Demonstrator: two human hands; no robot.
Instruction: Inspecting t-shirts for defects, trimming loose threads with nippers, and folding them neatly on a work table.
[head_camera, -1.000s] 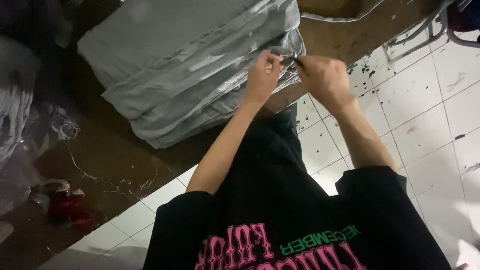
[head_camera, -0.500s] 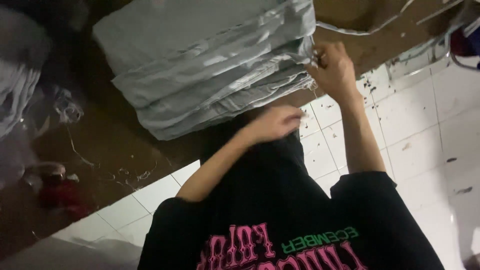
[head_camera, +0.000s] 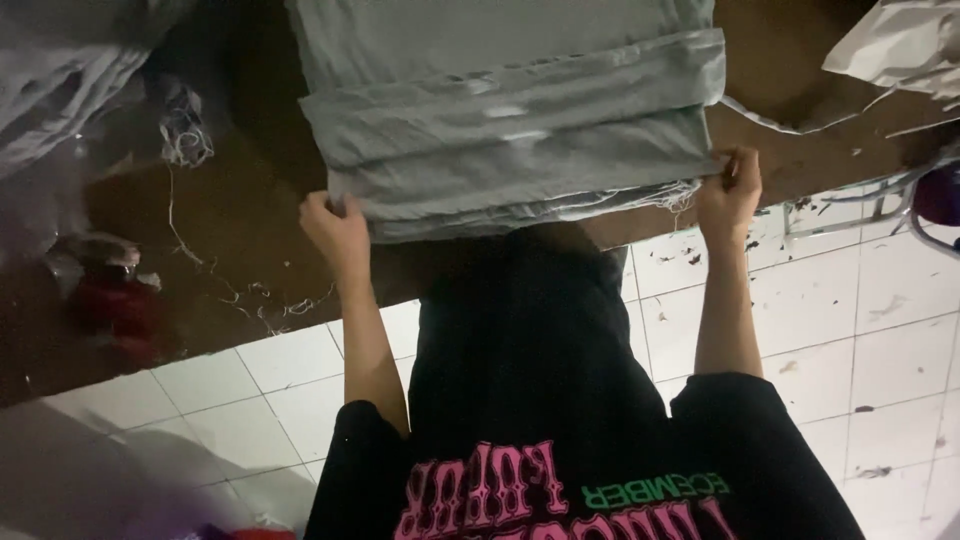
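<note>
A folded stack of grey cloth (head_camera: 510, 120) lies on a dark brown table (head_camera: 230, 230), its frayed near edge facing me. My left hand (head_camera: 338, 232) grips the near left corner of the stack. My right hand (head_camera: 730, 188) pinches the near right corner, where loose threads hang. Both arms reach up from my black printed shirt.
Loose threads (head_camera: 250, 290) trail over the table left of the stack, beside a red object (head_camera: 115, 300) and more grey cloth (head_camera: 60, 70) at far left. White paper or cloth (head_camera: 900, 45) lies at top right. A metal frame (head_camera: 860, 210) stands on the littered white tile floor (head_camera: 880, 330).
My left hand has left the right corner and moved across to the stack's left corner. My right hand stays at the right corner. The stack now lies square to me.
</note>
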